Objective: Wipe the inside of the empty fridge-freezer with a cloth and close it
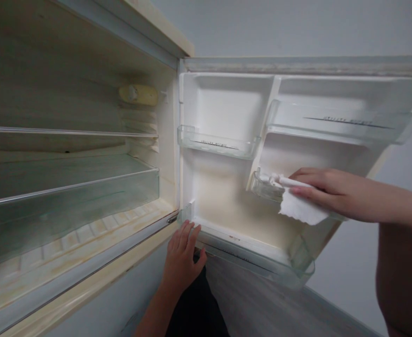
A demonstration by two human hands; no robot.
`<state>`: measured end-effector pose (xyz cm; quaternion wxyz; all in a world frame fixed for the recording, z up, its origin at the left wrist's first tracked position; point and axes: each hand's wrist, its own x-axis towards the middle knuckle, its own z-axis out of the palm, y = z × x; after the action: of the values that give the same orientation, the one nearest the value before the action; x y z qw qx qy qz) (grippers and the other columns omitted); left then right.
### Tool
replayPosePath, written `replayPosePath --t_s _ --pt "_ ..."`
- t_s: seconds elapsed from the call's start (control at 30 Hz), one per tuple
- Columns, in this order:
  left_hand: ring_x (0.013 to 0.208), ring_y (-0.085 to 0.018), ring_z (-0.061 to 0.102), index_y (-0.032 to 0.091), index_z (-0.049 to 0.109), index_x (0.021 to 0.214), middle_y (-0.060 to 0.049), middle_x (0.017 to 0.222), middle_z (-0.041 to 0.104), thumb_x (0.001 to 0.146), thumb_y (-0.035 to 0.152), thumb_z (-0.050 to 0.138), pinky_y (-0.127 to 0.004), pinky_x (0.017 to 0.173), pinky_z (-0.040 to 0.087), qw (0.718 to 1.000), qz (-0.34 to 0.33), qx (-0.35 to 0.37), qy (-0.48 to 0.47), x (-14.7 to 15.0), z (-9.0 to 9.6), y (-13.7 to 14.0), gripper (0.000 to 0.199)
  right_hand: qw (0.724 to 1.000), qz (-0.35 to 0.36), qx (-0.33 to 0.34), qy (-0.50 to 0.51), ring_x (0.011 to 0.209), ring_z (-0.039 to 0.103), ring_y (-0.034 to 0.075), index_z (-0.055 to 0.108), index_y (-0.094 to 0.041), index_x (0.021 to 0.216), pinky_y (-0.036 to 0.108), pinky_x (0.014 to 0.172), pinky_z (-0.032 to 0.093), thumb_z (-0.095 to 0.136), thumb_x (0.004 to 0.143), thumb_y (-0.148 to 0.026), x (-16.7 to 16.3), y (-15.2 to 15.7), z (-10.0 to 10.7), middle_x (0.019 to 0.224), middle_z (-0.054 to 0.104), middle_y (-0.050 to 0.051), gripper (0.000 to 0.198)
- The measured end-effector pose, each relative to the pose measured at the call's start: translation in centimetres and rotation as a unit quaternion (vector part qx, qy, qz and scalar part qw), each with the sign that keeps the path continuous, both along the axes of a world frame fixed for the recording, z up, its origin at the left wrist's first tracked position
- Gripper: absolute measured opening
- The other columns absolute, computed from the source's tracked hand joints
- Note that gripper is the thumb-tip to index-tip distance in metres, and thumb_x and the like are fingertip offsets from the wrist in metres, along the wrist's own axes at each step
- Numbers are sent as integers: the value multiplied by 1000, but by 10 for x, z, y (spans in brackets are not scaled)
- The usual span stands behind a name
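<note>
Tissue [302, 208], white and ragged-edged, is pinched in the right hand [327, 187] at a small clear plastic shelf [269, 190] on the open white refrigerator door [223, 182]; the left hand [182, 258], fingers loosely apart, seemingly touches the clear bottom bin [246, 259].

Fridge interior [68, 70] at left, dingy and yellowed. Lamp cover [147, 95], yellowish, high on the inner side wall [167, 154], just above moulded ridges [140, 116]. A shelf [68, 132] runs across, pale along its front edge; beneath it, a clear drawer [86, 208] with a green tint. Ribbed base [90, 229] shows brownish-yellow stains. Cream fridge top [158, 18] above. Beyond, plain blue-grey wall [297, 28]. Grey floor [255, 304], faintly streaked, meets the wall at lower right.
</note>
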<state>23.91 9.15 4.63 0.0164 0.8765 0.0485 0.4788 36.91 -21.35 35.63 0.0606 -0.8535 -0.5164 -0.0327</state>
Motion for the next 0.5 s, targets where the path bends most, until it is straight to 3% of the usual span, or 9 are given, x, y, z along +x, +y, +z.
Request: replayPosePath --t_s 0.27,0.5 --pt "143 -35 44 15 45 144 -19 146 52 86 23 61 -53 115 42 1000 4 2 0 1 -2 1 61 999 -30 37 -4 86 65 18 68 -30 109 28 75 52 44 102 -57 6 -37 -4 104 71 4 37" --pt "144 -35 44 16 43 147 -19 147 52 86 22 61 -53 115 42 1000 0 -5 -1 1 -3 2 63 991 -12 78 -113 96 68 23 68 -34 108 32 77 56 47 98 -58 3 -55 -8 115 70 5 34"
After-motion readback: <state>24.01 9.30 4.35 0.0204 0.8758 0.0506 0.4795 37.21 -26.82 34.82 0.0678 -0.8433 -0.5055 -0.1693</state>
